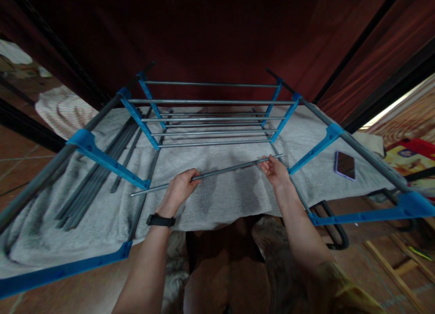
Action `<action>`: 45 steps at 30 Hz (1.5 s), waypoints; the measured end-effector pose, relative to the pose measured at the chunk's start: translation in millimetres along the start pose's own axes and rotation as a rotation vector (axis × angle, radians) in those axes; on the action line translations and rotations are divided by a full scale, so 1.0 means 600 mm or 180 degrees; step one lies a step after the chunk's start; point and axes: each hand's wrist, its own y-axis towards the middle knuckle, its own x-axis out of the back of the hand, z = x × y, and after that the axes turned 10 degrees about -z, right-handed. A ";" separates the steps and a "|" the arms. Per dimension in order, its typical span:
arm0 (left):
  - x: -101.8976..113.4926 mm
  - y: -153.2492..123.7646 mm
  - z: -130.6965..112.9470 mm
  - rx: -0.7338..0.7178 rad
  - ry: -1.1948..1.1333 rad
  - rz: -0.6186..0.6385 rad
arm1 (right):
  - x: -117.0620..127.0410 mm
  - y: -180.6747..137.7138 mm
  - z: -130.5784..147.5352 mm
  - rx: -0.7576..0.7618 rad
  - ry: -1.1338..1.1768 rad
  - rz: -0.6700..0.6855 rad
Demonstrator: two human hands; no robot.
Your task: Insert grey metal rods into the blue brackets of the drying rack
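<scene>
A thin grey metal rod (231,168) runs across in front of me, its right end a little higher than its left. My left hand (183,185) is closed around it left of the middle, and my right hand (273,168) pinches it near the right end. Around it stands a rack frame of grey tubes with blue plastic brackets (102,159) on the left and blue brackets (316,150) on the right. Several crossbars (214,102) span the far brackets. The nearer brackets have no bars between them.
A bundle of grey rods (98,178) lies on the grey blanket (210,200) at the left. A phone (344,165) rests on the blanket at the right. Dark red fabric (217,37) hangs behind the rack. A wooden frame (394,268) lies on the tiled floor at lower right.
</scene>
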 end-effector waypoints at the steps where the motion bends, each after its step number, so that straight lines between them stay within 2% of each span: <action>1: 0.000 0.000 -0.001 -0.0035 -0.0019 -0.0014 | 0.000 0.000 0.000 0.0000 0.0009 0.0002; 7: 0.000 0.001 -0.007 -0.0209 -0.0034 0.0014 | -0.002 0.001 -0.003 -0.0035 -0.0048 0.0084; 15: 0.001 -0.001 -0.023 -0.0207 0.0093 0.0073 | -0.003 0.004 -0.008 -0.0040 -0.0019 0.0199; 28: 0.010 0.000 -0.011 0.0067 -0.0004 -0.0003 | -0.003 -0.002 -0.003 -0.0041 0.0049 0.0059; 45: 0.012 -0.003 -0.026 -0.0287 0.0218 -0.0045 | -0.005 -0.006 0.005 -0.0053 0.0109 0.0117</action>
